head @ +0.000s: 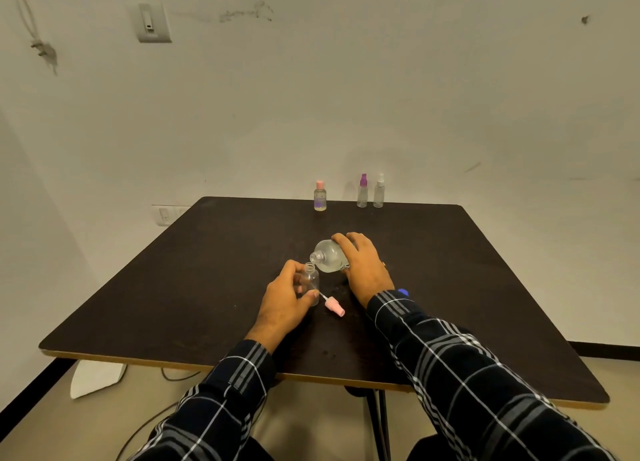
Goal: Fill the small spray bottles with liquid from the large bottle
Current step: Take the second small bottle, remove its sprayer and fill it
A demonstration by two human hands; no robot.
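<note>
My left hand point(282, 299) grips a small clear spray bottle point(310, 282) that stands upright and uncapped on the dark table point(214, 280). My right hand point(363, 265) holds the large clear bottle point(327, 256), tilted to the left, with its open mouth just above the small bottle's neck. A pink spray cap point(334, 304) with its dip tube lies on the table right of the small bottle.
At the far edge stand a pink-capped bottle point(320, 196), a purple-topped spray bottle point(362, 191) and a white-topped spray bottle point(379, 191). A small blue object point(403, 292) shows beside my right wrist. A wall is close behind the table.
</note>
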